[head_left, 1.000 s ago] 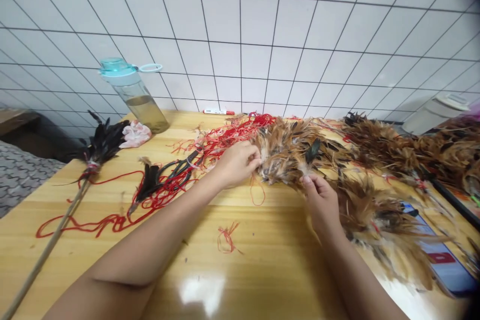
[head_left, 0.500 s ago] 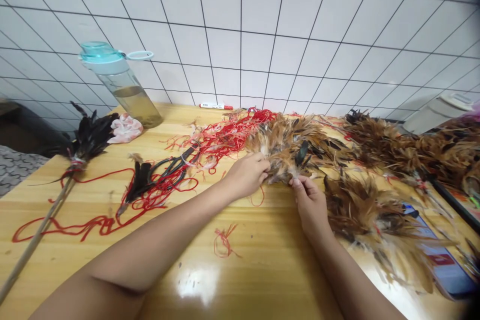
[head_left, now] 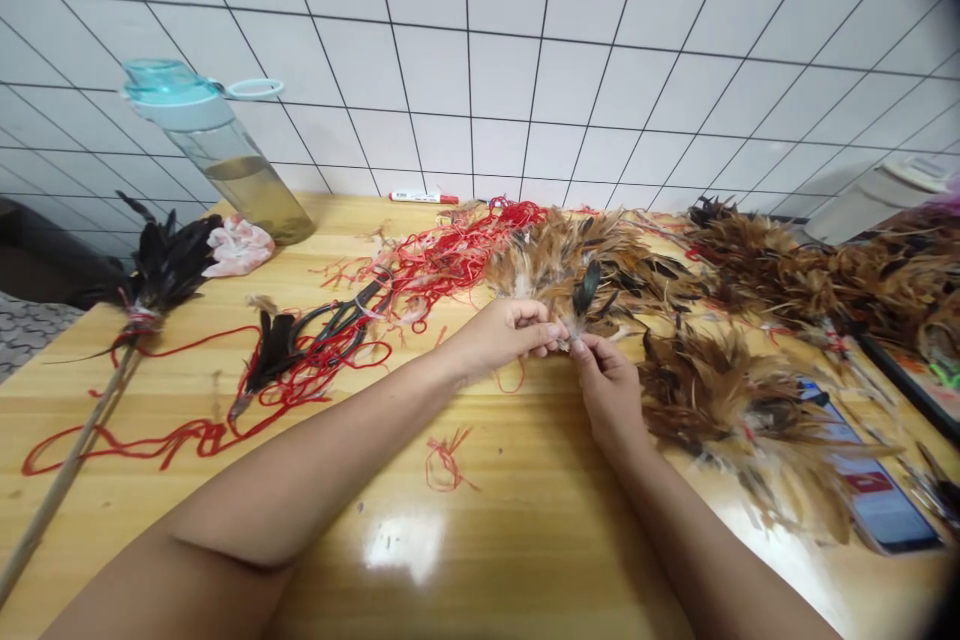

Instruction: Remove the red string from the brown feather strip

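Observation:
My right hand pinches a small dark-tipped feather bunch by its pale base. My left hand is closed with its fingertips at that same base, touching the quill ends. Just behind both hands spreads a pile of brown feathers. Another brown feather bundle, bound with a bit of red, lies to the right of my right hand. Left of the hands runs a tangle of red string, with dark-handled scissors partly covered by string and a loose black feather bunch beside them.
A stick with black feathers tied on its end lies at the left. Behind it stand a water bottle and a crumpled scrunchie. A red marker is near the wall. At right are a phone and more brown feathers.
My left hand has moved right from the feather pile to the bunch in my right hand. The two hands now meet at its base. The camera view has shifted slightly.

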`<action>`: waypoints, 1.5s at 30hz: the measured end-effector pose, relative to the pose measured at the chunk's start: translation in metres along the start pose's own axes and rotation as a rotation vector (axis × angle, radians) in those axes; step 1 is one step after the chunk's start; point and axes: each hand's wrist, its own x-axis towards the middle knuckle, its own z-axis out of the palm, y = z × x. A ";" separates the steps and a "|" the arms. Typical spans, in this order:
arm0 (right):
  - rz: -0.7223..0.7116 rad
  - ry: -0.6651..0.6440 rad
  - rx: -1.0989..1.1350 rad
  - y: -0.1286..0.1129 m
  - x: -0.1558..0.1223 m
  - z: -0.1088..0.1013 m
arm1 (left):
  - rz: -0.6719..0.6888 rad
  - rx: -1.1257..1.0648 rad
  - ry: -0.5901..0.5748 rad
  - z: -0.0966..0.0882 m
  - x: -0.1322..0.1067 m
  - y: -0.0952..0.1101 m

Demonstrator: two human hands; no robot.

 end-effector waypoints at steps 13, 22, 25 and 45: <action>-0.025 -0.081 -0.016 0.003 0.001 0.003 | 0.058 0.267 0.096 0.005 0.002 -0.008; -0.014 -0.011 -0.022 -0.001 0.002 -0.002 | 0.154 0.266 0.293 -0.012 0.005 0.004; 0.057 0.033 0.031 -0.004 0.004 -0.003 | 0.201 0.543 0.381 -0.029 0.005 0.008; 0.147 0.032 0.127 -0.003 0.001 0.002 | -0.056 1.099 0.197 -0.038 0.010 -0.017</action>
